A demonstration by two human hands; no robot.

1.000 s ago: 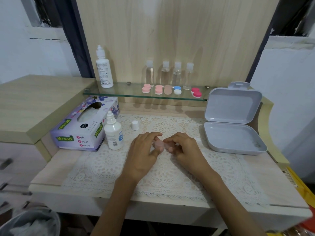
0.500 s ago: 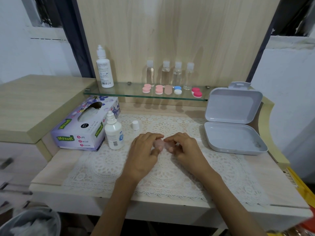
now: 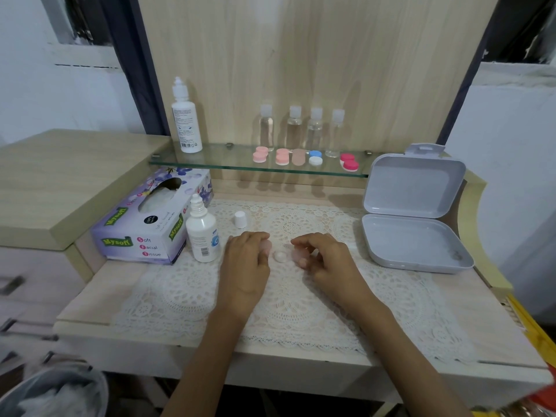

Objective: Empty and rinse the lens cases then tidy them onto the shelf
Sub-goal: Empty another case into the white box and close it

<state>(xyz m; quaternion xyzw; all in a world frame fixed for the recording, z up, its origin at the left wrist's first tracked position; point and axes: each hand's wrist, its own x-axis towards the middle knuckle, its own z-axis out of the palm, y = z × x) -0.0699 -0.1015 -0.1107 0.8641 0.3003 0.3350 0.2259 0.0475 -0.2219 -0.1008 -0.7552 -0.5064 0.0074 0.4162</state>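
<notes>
Pale pink lens case (image 3: 280, 256) on the lace-covered surface (image 3: 87, 299) between the 2 hands, its long axis running left–right, with 1 well uncapped and facing up. Left hand (image 3: 245, 266) pinches what appears to be the removed cap (image 3: 266, 245) just left of that well. Right hand (image 3: 329, 264) pinches the case's other end — the better-placed hand for tipping it out.
</notes>
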